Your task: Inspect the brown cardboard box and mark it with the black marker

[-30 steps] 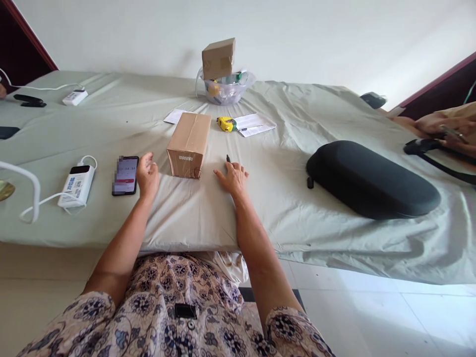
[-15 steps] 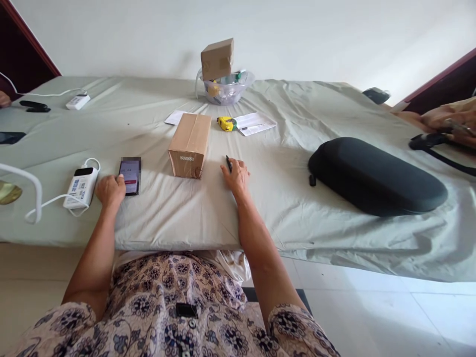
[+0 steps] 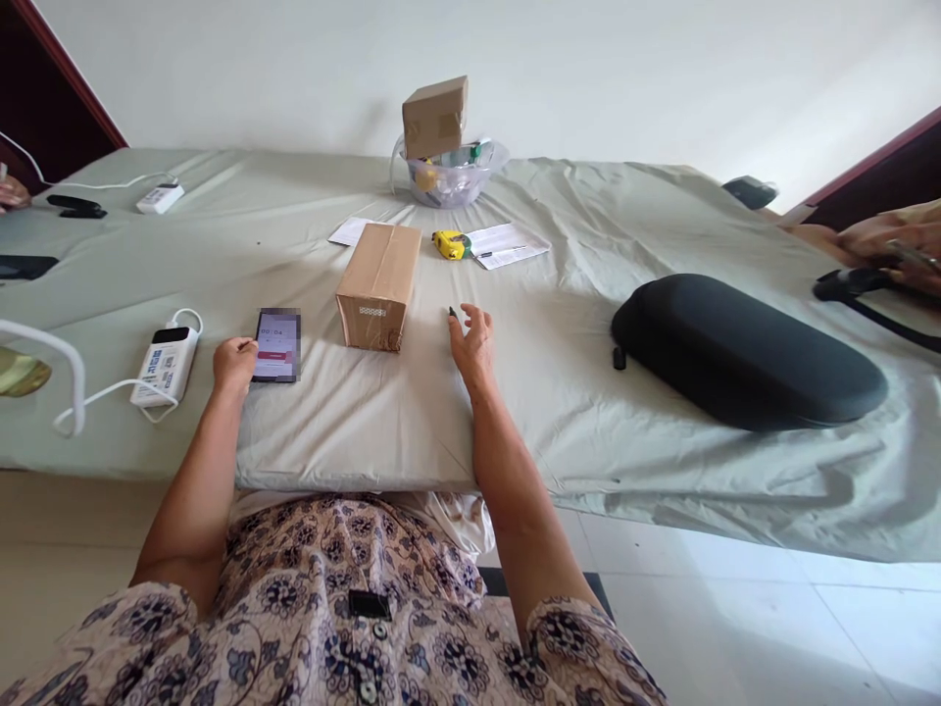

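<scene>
The phone lies flat, screen up, on the sheet, just left of the cardboard box. It looks thin, stiff and smooth, probably slippery: pinch it by its long edges. Your left hand, loosely curled, touches its left edge and grips nothing. Your right hand rests open, fingers spread, beside a small black pen. A power bank sits farther left.

- The phone lies on the bed, between the power bank on its left and the box on its right.
- The left hand touches the phone's left edge.
- The pen lies right of the box, at the right hand.
- Behind the box lie a tape measure and papers.
- The case lies well to the right.
</scene>
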The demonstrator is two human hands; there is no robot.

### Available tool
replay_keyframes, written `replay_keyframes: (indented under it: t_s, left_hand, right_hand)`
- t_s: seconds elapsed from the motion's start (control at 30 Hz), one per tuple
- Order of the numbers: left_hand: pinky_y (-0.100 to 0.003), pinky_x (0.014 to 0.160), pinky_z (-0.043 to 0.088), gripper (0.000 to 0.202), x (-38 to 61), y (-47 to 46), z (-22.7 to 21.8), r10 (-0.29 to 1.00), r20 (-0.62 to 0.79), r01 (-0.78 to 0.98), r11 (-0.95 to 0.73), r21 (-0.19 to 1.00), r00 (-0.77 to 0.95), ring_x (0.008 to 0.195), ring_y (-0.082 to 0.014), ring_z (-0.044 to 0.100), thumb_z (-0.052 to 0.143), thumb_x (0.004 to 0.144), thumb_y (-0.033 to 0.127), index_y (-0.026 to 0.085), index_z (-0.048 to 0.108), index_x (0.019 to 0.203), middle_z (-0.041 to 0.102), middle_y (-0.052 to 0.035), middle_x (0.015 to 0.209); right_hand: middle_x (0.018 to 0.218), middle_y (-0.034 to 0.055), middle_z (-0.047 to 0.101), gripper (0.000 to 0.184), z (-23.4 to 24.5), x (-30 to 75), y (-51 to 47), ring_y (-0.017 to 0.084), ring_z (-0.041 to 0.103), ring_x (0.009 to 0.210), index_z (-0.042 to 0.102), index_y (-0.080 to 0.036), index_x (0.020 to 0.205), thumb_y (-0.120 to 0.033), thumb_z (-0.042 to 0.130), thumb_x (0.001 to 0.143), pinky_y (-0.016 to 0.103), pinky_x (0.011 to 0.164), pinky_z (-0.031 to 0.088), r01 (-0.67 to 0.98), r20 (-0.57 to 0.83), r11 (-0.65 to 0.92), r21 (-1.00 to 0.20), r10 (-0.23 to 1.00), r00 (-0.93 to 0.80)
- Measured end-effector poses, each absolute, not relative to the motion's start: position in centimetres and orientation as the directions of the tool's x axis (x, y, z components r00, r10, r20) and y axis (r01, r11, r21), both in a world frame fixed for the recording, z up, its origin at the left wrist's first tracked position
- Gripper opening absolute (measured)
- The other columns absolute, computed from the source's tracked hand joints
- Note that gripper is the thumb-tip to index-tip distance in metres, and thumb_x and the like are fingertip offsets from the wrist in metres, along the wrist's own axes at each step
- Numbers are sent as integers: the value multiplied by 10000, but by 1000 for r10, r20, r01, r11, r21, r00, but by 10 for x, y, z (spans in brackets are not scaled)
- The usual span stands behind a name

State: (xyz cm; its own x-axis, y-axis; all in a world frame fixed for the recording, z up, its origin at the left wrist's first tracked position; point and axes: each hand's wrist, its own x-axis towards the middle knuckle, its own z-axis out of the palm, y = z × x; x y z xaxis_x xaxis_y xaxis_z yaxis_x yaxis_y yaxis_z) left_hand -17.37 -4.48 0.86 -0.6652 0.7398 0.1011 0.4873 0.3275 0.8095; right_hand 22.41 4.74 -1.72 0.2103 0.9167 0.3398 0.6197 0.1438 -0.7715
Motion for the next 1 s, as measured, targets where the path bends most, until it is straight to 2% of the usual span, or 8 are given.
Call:
replay_keyframes:
  t_s: [0.17, 0.3, 0.43, 0.5, 0.57, 0.63, 0.77, 1.0]
  left_hand:
    - [-223, 612, 488, 186, -149, -46, 24, 654, 12, 228, 246, 942, -757, 624, -115, 577, 545, 664, 235, 151, 635, 803, 631, -4, 699]
    - [-201, 575, 481, 184, -133, -68, 34, 612, -116, -88, 76, 993, -782, 585, -89, 560, 620, 599, 187, 159, 583, 776, 602, 38, 648]
    - [-255, 575, 530, 370, -119, -104, 36, 731, -164, -266, -24, 964, -663, 594, -128, 623, 768, 515, 240, 162, 592, 830, 669, 28, 681]
    - [-292, 626, 571, 465, -109, -119, 35, 814, -156, -323, -40, 946, -559, 654, -152, 671, 859, 487, 288, 162, 600, 852, 723, 0, 765]
    - [-310, 671, 592, 511, -95, -128, 33, 879, -155, -380, -33, 924, -451, 713, -169, 704, 920, 493, 326, 163, 613, 867, 751, -20, 824]
    - [-298, 649, 582, 524, -77, -131, 30, 919, -172, -437, 0, 899, -354, 687, -163, 700, 945, 514, 353, 168, 628, 887, 753, -16, 807]
    - [-269, 631, 559, 475, -36, -124, 25, 963, -196, -535, 69, 842, -184, 663, -142, 685, 944, 565, 346, 178, 649, 897, 749, -4, 791]
    - [-345, 807, 600, 438, 1, -107, 26, 988, -112, -577, 28, 817, -110, 855, -200, 743, 911, 633, 371, 198, 615, 905, 734, 14, 824]
  right_hand:
    - [1108, 104, 698, 313, -9, 223, 47, 184, 658, 881, 641, -200, 1127, -387, 548, 894, 384, 888, 536, 505, 325, 156, -849, 907, 267]
    - [825, 35, 692, 284, 5, 220, 39, 155, 642, 737, 638, -204, 947, -467, 535, 917, 322, 781, 529, 403, 228, 119, -908, 945, 234]
    - [723, 19, 673, 453, 21, 218, 25, 103, 613, 609, 592, -193, 814, -641, 579, 875, 224, 569, 456, 173, 126, 146, -974, 985, -122]
    - [790, 38, 714, 509, 28, 217, 18, 102, 653, 628, 614, -176, 862, -679, 669, 806, 196, 518, 439, 122, -3, 57, -991, 895, -445]
    - [908, 56, 753, 587, 33, 214, 11, 122, 704, 677, 645, -171, 1034, -648, 786, 721, 189, 510, 469, 195, -170, -41, -980, 679, -714]
    - [973, 64, 769, 742, 36, 208, 5, 144, 735, 722, 611, -186, 1232, -595, 860, 664, 189, 513, 498, 315, -316, -80, -946, 450, -835]
    - [993, 74, 787, 924, 34, 196, -3, 160, 754, 800, 519, -191, 1403, -512, 910, 630, 174, 533, 514, 438, -441, -65, -897, 211, -872]
    - [906, 117, 783, 650, 35, 192, -11, 212, 733, 838, 727, -89, 1023, -539, 900, 588, 252, 594, 556, 511, -504, 10, -860, 156, -850]
